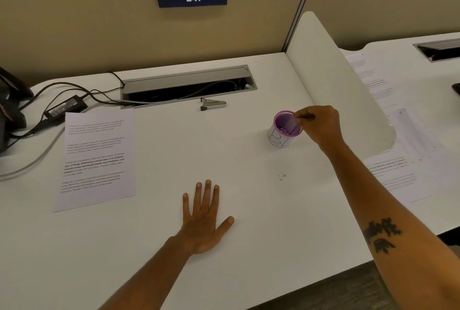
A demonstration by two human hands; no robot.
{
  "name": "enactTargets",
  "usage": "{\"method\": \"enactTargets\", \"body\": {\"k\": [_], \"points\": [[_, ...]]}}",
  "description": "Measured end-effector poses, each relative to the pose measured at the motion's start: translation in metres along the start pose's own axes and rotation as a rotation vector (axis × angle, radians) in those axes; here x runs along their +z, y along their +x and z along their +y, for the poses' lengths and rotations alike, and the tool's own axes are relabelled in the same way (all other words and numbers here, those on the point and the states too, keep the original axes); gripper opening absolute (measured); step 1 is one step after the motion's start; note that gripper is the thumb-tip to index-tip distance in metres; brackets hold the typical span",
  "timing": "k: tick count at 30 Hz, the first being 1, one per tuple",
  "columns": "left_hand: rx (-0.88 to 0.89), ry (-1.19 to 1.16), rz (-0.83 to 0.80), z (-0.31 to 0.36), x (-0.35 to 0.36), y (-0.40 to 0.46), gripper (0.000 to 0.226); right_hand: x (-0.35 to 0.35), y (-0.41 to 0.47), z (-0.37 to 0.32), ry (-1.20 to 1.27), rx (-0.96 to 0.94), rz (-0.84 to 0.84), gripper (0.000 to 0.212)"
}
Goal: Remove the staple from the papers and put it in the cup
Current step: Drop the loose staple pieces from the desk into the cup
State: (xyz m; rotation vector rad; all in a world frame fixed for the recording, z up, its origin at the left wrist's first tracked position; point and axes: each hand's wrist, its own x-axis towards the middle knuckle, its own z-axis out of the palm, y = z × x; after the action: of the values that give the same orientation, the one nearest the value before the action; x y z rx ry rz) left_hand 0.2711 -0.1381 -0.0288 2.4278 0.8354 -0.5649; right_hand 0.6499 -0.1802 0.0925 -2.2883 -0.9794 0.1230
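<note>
The right hand (321,124) hangs over the cup (286,130), fingertips pinched together, likely on the staple, though it is too tiny to see. A staple is light, stiff and sharp, so pinch it by the middle. The left hand (202,220) lies flat on the tabletop (224,160).

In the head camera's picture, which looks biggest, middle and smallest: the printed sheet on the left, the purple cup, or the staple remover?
1. Printed sheet, by far the largest.
2. Purple cup.
3. Staple remover, smallest; it lies farther back, so the comparison with the cup is less sure.
</note>
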Motion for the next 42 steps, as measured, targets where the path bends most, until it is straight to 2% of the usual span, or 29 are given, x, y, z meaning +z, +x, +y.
{"method": "enactTargets", "body": {"k": [4, 8, 11, 14, 17, 19, 25, 32, 37, 39, 42], "points": [[-0.004, 0.007, -0.008, 0.0, -0.001, 0.001, 0.099, -0.003, -0.019, 0.006, 0.115, 0.038, 0.035, 0.014], [0.001, -0.001, -0.01, 0.0, -0.001, 0.0, 0.1, 0.001, -0.053, 0.011, 0.246, 0.133, 0.143, 0.01], [0.004, -0.004, -0.014, 0.001, -0.002, -0.001, 0.101, 0.023, -0.102, 0.029, 0.224, 0.12, 0.158, 0.01], [0.002, -0.007, -0.016, 0.001, -0.003, 0.0, 0.103, 0.053, -0.152, 0.059, -0.001, 0.031, 0.031, 0.038], [-0.003, -0.005, -0.011, 0.001, -0.002, 0.001, 0.106, 0.07, -0.181, 0.073, -0.334, 0.079, -0.159, 0.073], [-0.006, -0.001, -0.009, 0.001, -0.001, 0.001, 0.105, 0.078, -0.191, 0.07, -0.456, 0.111, -0.277, 0.082], [-0.007, 0.002, 0.002, 0.0, 0.001, 0.003, 0.108, 0.093, -0.199, 0.05, -0.498, 0.095, -0.323, 0.08], [-0.003, -0.004, 0.022, 0.0, 0.003, 0.003, 0.11, 0.105, -0.214, 0.037, -0.416, 0.306, -0.276, 0.087], [-0.01, 0.007, 0.021, -0.001, 0.003, 0.003, 0.108, 0.117, -0.204, 0.024, -0.417, 0.282, -0.301, 0.083], [-0.004, -0.001, 0.02, -0.001, 0.003, 0.003, 0.107, 0.113, -0.197, 0.024, -0.37, 0.283, -0.25, 0.076], [0.003, -0.018, 0.028, -0.001, 0.003, 0.003, 0.107, 0.098, -0.186, 0.037, -0.261, 0.263, -0.079, 0.06]]}}
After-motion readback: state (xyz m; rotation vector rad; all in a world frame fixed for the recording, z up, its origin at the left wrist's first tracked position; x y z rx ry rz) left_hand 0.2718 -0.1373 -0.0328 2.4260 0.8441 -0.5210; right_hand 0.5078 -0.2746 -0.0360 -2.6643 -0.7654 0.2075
